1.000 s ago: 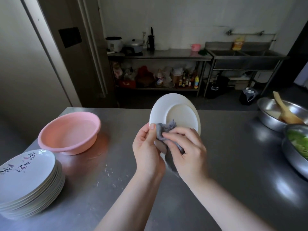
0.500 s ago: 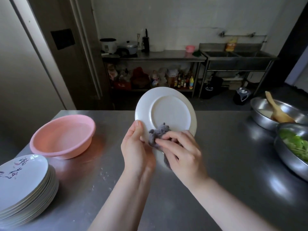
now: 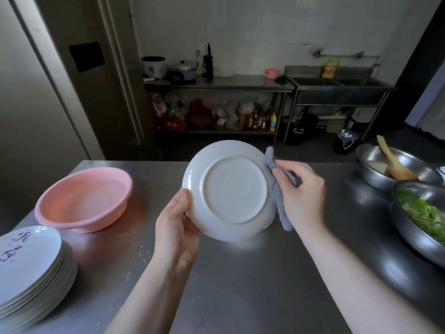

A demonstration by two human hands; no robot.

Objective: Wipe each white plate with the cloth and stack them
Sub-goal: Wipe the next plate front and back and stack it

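— One round white ceramic plate [image 3: 231, 189] held tilted above the steel table [image 3: 265, 273], underside showing. Left hand [image 3: 177, 227] gripping its lower-left rim.

— Right hand [image 3: 301, 191] pinching grey cloth [image 3: 277, 189] against right rim. Wiping step; next, probably onto the stack of white plates [image 3: 31, 273].

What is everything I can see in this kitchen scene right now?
plate: one, white, held up over the table, underside toward the camera
cloth: one, grey, against the plate's right rim
plate stack: one pile, white with dark writing, near left corner
basin: one, pink, left on the table
metal bowls: two, silver, right edge; far one holds a wooden spatula, near one holds greens
table: one, steel
shelf unit: one, steel, back wall, cluttered
sink: one, steel, back right
left hand: grips the plate's left rim
right hand: holds the cloth
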